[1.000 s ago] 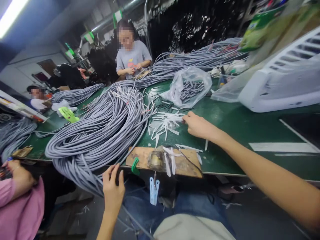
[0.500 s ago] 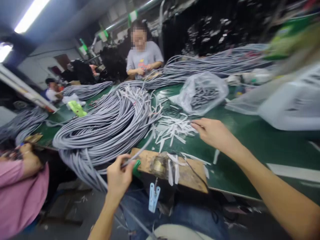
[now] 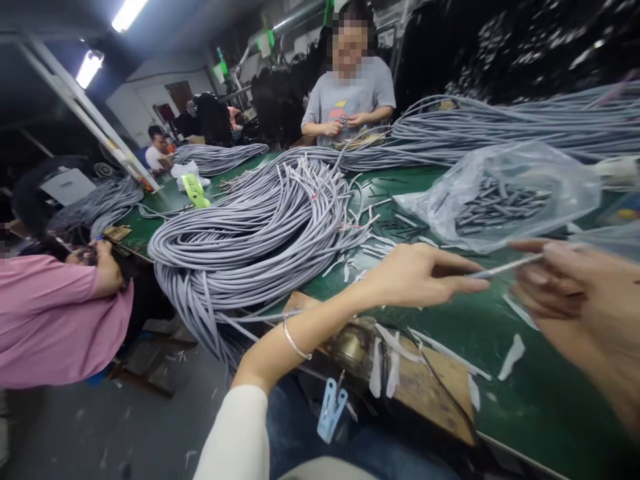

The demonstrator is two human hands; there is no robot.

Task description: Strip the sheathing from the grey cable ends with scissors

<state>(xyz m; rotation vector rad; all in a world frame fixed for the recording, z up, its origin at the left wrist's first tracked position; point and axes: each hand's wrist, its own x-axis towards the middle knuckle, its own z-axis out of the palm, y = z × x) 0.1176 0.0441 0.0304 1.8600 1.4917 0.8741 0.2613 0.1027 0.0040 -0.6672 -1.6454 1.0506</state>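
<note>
My right hand (image 3: pixel 575 293), blurred, grips a thin pale grey stick-like piece (image 3: pixel 505 268) whose exact kind I cannot make out. Its left end lies between the thumb and fingers of my left hand (image 3: pixel 415 273), which reaches across from the left. Below my left forearm is a wooden board (image 3: pixel 435 387) at the table edge, carrying a brass-coloured metal part (image 3: pixel 350 347), and a blue clothespin (image 3: pixel 331 410) hangs in front. White strips (image 3: pixel 370 250) lie scattered behind my left hand, partly hidden by it. A large looped bundle of grey cables (image 3: pixel 240 247) rests to the left.
A clear plastic bag (image 3: pixel 560 173) of short dark grey pieces stands behind my hands. Across the green table (image 3: pixel 545 400) a co-worker in a grey shirt (image 3: pixel 350 100) handles something small. Another in pink (image 3: pixel 60 313) sits at left. More grey cables (image 3: pixel 500 127) run along the back.
My left hand has left the grey cable and moved right to the thin piece. My right hand has moved away from the white strips, rightward. The view has shifted to the right.
</note>
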